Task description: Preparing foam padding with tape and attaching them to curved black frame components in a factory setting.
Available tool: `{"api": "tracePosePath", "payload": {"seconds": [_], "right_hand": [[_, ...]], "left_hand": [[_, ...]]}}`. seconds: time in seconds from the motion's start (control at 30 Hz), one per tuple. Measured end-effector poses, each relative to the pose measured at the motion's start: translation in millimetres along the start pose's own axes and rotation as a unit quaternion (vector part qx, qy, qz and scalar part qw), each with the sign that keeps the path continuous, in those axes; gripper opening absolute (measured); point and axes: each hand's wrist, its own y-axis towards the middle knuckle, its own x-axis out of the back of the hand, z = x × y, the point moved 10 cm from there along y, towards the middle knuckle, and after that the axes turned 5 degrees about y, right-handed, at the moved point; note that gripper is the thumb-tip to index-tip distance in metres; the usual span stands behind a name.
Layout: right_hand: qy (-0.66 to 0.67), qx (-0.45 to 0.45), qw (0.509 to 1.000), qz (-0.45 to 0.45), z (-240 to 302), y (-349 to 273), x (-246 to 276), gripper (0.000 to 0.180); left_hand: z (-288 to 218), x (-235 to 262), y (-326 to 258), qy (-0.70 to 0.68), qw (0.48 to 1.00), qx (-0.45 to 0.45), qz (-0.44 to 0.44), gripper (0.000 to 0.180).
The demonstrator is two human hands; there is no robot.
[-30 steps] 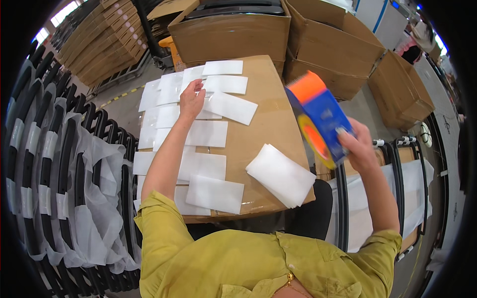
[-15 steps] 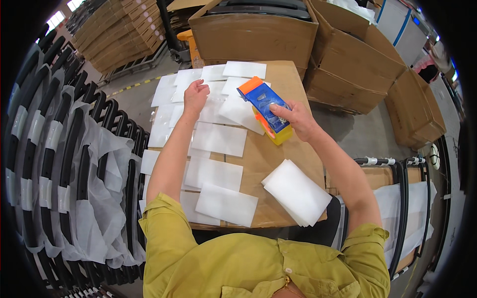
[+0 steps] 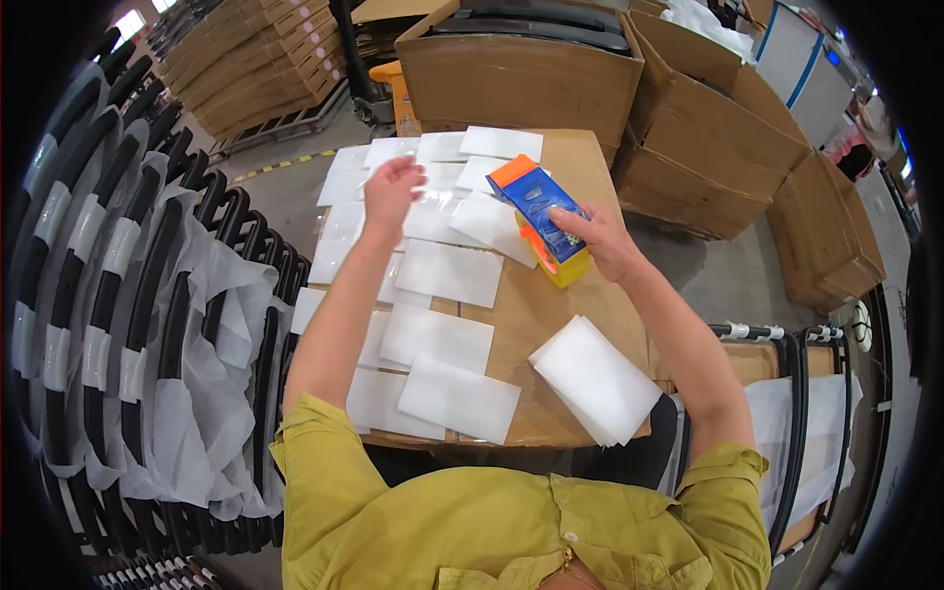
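My right hand (image 3: 605, 238) grips a tape dispenser (image 3: 543, 204) with a blue body, an orange front end and a yellow roll, held above the cardboard tabletop. On the left, my left hand (image 3: 395, 194) hovers over the far white foam sheets with its fingers curled together. Whatever its fingertips pinch, if anything, is too small to make out. Several white foam sheets (image 3: 450, 272) lie in overlapping rows across the table's left half, with clear shiny strips on some of the far ones. A loose stack of white foam sheets (image 3: 597, 381) rests at the near right.
The cardboard-covered table (image 3: 536, 329) stands before me. To the left is a dense row of black frames (image 3: 128, 256) with white wrapping. Large cardboard boxes (image 3: 521, 79) crowd the far side and right. More black tubular frames (image 3: 792, 423) stand at the near right.
The whole view has shifted a little, so the table sits slightly farther right and lower. My left hand's fingers have turned slightly; the right hand still holds the tape dispenser.
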Motion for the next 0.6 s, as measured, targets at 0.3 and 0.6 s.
{"api": "tracePosePath", "payload": {"seconds": [0.3,0.6], "right_hand": [[0.035,0.094,0.995,0.017,41,-41,3,0.037],[0.035,0.161,0.986,-0.029,87,-165,4,0.036]], "left_hand": [[-45,-56,-122,-0.171,0.965,0.097,0.176,0.026],[-80,-72,-199,-0.137,0.965,0.068,0.215,0.020]]}}
